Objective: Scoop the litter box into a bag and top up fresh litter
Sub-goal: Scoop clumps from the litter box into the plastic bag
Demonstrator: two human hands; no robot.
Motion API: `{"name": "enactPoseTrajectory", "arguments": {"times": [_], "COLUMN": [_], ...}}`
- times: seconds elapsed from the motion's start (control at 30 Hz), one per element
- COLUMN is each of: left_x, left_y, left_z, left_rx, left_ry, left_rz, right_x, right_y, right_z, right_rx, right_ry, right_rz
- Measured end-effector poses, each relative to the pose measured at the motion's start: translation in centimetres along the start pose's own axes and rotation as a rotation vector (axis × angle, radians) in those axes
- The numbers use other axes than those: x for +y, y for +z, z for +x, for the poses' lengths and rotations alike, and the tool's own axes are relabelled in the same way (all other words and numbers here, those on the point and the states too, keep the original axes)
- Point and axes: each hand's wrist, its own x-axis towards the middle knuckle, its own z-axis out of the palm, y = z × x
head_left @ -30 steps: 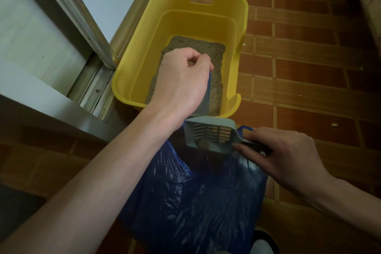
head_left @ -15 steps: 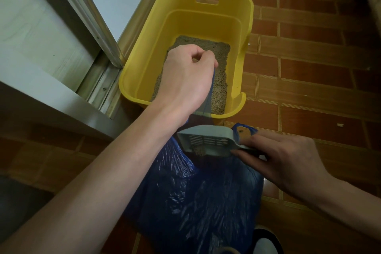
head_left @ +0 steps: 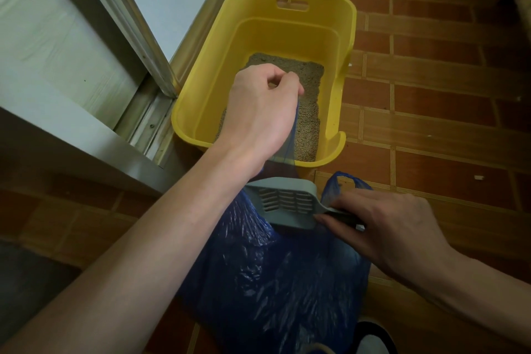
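A yellow litter box stands on the brick floor with a thin layer of grey-brown litter in its bottom. In front of it hangs a dark blue plastic bag. My left hand is shut on one bag handle, held up over the box. My right hand grips the handle of a grey slotted litter scoop, which is tipped over the bag's mouth. The bag's other handle sticks up just behind my right hand. No litter shows in the scoop.
A metal sliding-door frame and track run along the left, right against the litter box. Red-brown brick floor stretches to the right with a few small crumbs. A shoe shows at the bottom edge.
The scoop has tipped further over the bag, and the clump seen in it earlier is gone from view. Both hands stay roughly in place.
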Motion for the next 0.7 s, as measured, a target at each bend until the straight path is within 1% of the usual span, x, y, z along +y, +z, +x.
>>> {"name": "enactPoseTrajectory", "arguments": {"times": [0.13, 0.23, 0.37, 0.47, 0.53, 0.6, 0.7], "left_x": [-0.1, -0.5, -1.7, -2.4, -2.8, -3.2, -3.8], "left_y": [-0.3, -0.9, -2.6, -3.9, -4.5, -4.9, -5.4], "left_z": [0.0, -0.1, -0.3, -0.2, -0.3, -0.4, -0.7], "left_rx": [0.003, 0.015, 0.07, 0.128, 0.175, 0.215, 0.245], "left_ry": [0.001, -0.009, 0.005, 0.021, 0.04, 0.052, 0.047], "left_rz": [0.01, 0.021, 0.121, 0.201, 0.278, 0.371, 0.487], "right_x": [0.5, 2.1, 4.3, 5.9, 7.0, 8.0, 8.2], "right_y": [-1.2, -2.3, -4.5, -6.1, -6.5, -6.7, -6.6], "right_z": [0.1, 0.1, 1.3, 3.6, 5.8, 8.2, 12.0], "right_rx": [0.028, 0.108, 0.205, 0.241, 0.232, 0.185, 0.111], "right_ry": [-0.013, 0.012, 0.115, 0.225, 0.327, 0.394, 0.376], "right_rz": [0.02, 0.021, -0.043, -0.038, -0.108, -0.196, -0.325]}}
